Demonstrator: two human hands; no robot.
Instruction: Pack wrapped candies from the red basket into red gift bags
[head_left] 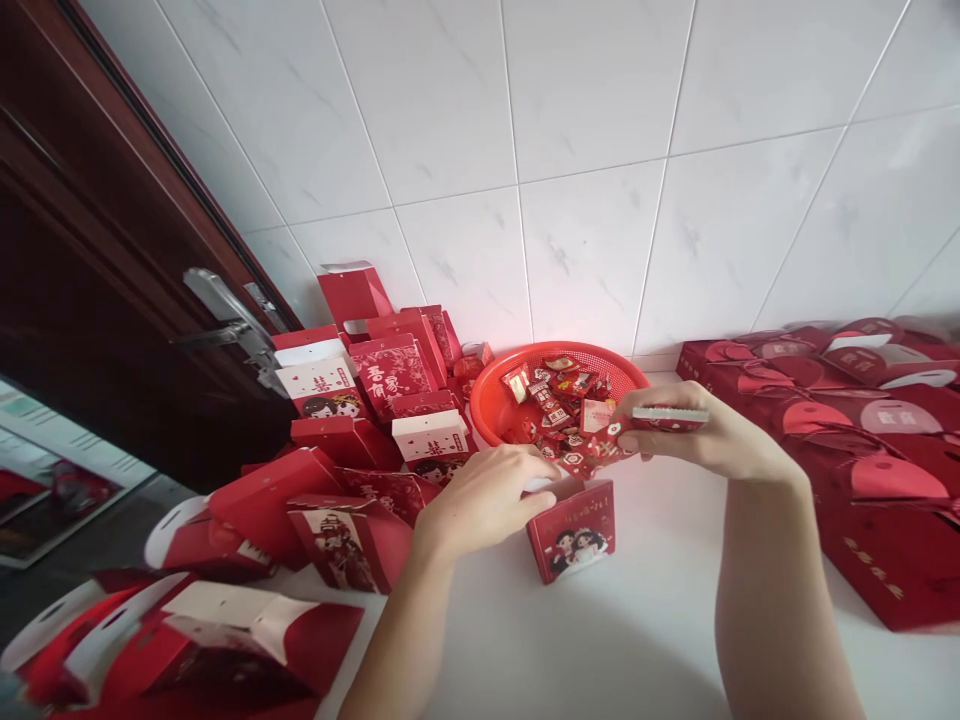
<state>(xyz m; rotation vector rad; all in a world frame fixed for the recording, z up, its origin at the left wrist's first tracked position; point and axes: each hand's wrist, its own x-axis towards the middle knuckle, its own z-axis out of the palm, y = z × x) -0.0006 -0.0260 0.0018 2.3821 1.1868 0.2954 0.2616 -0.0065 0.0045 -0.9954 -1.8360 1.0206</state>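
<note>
Countless red boxes crowd near left. My left hand pinches one couple-printed box, centre; my right hand grips red packets, seemingly two, before one far sweet-filled basket.

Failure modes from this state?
- Red packets in the right hand may miss or snag on the narrow open top of the upright box.
- That box could tip if the left hand, at its top edge, pushes.
- The left forearm runs close to a red carton; it might knock it.
</note>
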